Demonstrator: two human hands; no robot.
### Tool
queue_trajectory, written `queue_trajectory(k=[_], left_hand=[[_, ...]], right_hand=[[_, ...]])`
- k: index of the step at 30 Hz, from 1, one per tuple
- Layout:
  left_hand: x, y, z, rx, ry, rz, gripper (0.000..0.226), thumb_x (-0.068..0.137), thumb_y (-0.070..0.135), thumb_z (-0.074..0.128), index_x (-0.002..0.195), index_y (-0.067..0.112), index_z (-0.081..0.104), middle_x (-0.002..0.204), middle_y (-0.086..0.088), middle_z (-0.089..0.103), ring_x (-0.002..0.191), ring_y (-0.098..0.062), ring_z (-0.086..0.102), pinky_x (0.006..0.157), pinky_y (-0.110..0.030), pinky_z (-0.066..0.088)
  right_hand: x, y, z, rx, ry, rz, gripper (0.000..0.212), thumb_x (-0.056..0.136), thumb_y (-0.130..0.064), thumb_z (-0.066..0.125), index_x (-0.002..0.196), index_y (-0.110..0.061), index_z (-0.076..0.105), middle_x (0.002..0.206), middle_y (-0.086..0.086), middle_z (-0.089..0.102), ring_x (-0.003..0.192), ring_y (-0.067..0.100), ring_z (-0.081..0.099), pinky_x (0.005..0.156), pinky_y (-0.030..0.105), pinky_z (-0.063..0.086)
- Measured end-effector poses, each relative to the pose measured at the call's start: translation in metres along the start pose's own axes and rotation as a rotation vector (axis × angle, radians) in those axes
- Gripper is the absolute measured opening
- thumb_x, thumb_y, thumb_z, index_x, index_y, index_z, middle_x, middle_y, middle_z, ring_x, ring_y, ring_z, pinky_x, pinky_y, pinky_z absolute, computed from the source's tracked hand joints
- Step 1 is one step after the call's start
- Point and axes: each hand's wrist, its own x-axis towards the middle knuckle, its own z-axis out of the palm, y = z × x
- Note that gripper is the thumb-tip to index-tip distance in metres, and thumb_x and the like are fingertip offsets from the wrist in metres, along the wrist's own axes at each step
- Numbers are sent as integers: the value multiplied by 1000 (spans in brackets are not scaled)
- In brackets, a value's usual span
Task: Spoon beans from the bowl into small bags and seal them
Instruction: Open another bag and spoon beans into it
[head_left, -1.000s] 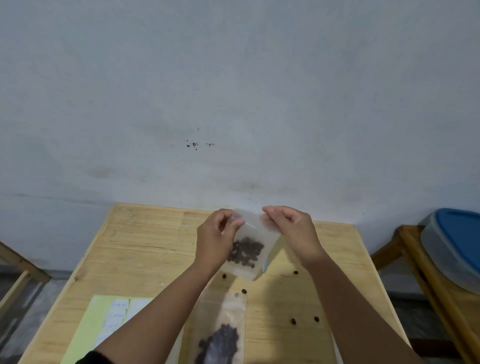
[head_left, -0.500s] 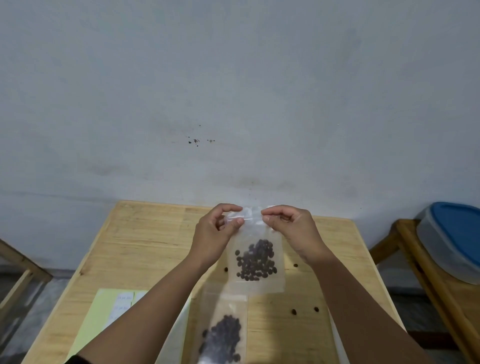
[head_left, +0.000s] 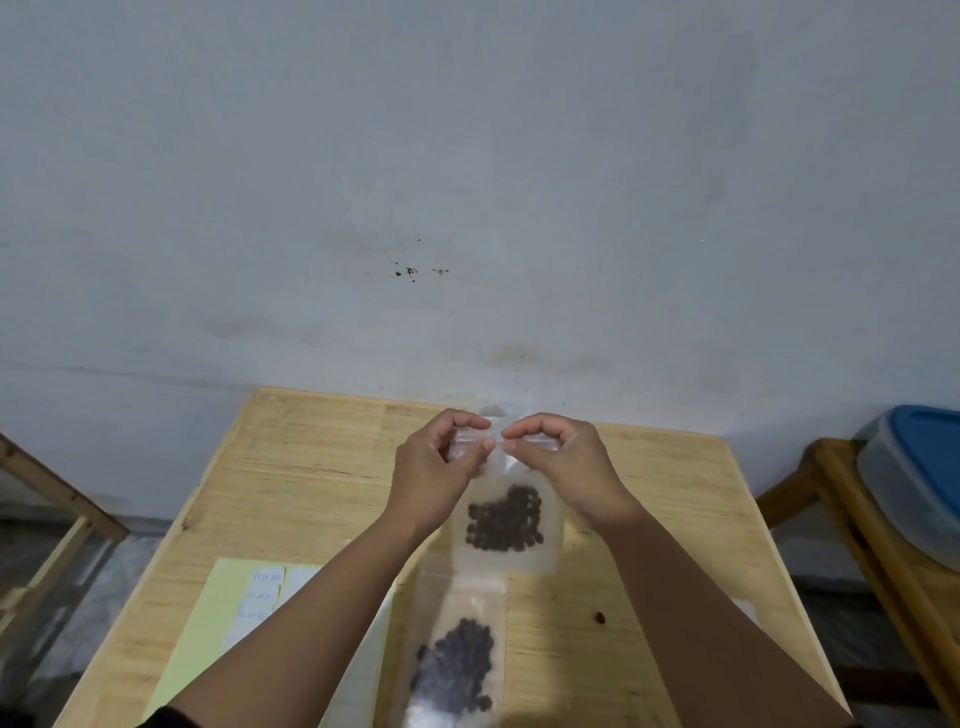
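Note:
I hold a small clear bag (head_left: 506, 558) upright above the wooden table (head_left: 311, 478); dark beans fill its lower half. My left hand (head_left: 434, 480) and my right hand (head_left: 563, 467) both pinch the bag's top strip, thumbs and forefingers almost touching at its middle. A second clear bag (head_left: 457, 654) with dark beans lies flat on the table below it, between my forearms. No bowl or spoon is in view.
A pale green sheet (head_left: 208, 618) with white labels lies at the table's near left. A loose bean (head_left: 600, 617) sits on the wood right of the flat bag. A blue-lidded plastic container (head_left: 919, 478) rests on a wooden stand at the right. A wooden frame (head_left: 57, 514) stands at the left.
The held bag swung from tilted to hanging upright. My fingertips slid inward along its top strip from the corners toward the middle.

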Motion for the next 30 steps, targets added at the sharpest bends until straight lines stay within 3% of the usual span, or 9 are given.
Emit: queue_trajectory(k=[2, 7, 10, 15, 17, 21, 24, 27, 30], left_hand=[[-1, 1, 0, 2, -21, -1, 13, 78, 26, 75, 88, 22, 68, 68, 15, 61, 56, -5, 55, 69, -38, 58], [1, -2, -4, 132, -5, -62, 12, 80, 27, 74, 87, 23, 64, 77, 0, 69, 63, -17, 68, 64, -28, 55], [-7, -17, -7, 136, -45, -181, 10, 84, 20, 70, 92, 20, 64, 82, -1, 64, 63, -17, 65, 68, -36, 59], [-35, -62, -15, 261, -149, -404, 9, 85, 14, 67, 91, 20, 64, 82, -6, 68, 59, -19, 63, 66, -39, 59], [-47, -75, -15, 302, -165, -447, 11, 84, 13, 66, 88, 22, 64, 88, -6, 69, 65, -19, 62, 67, -34, 57], [-59, -91, -16, 528, -233, -327, 14, 84, 16, 64, 96, 23, 63, 98, 6, 64, 93, -15, 59, 79, -19, 40], [-62, -101, -17, 636, -239, -187, 25, 80, 12, 67, 104, 19, 64, 110, 0, 53, 103, -16, 54, 87, -12, 33], [-59, -103, -12, 727, -245, 28, 29, 80, 7, 62, 108, 13, 65, 112, -4, 53, 103, -18, 54, 92, -19, 38], [-54, -93, 5, 808, -236, 279, 20, 79, 8, 59, 95, 9, 71, 90, -7, 68, 82, -22, 64, 73, -25, 55]], right_hand=[[1, 2, 7, -13, 25, 26, 23, 63, -44, 77, 81, -29, 73, 106, 2, 64, 110, 16, 55, 92, 33, 48], [-4, 1, 21, 93, 86, 75, 9, 77, -9, 73, 86, -11, 74, 80, -13, 55, 82, -4, 59, 79, 14, 46], [-9, 16, 33, 72, 20, 173, 9, 81, -9, 69, 88, -12, 73, 86, -13, 62, 87, 8, 61, 80, 20, 47], [-28, 60, 54, 30, -71, 426, 13, 77, -3, 68, 79, -15, 72, 75, -1, 66, 68, 11, 58, 56, 13, 45], [-40, 72, 62, 8, -102, 456, 12, 76, -4, 68, 79, -15, 72, 78, 1, 66, 70, 12, 58, 56, 14, 44], [-56, 92, 70, -364, -110, 235, 26, 77, -12, 69, 103, -15, 68, 100, -1, 66, 90, 12, 57, 79, 19, 43], [-62, 99, 67, -622, -94, 54, 40, 80, -16, 66, 119, -15, 60, 115, 7, 58, 108, 20, 52, 93, 25, 39], [-65, 105, 61, -802, -145, -74, 44, 88, -16, 57, 130, -8, 51, 129, 12, 52, 122, 25, 45, 105, 30, 34], [-65, 110, 50, -971, -138, -154, 44, 85, -16, 60, 125, 0, 53, 123, 16, 58, 122, 30, 50, 106, 36, 37]])
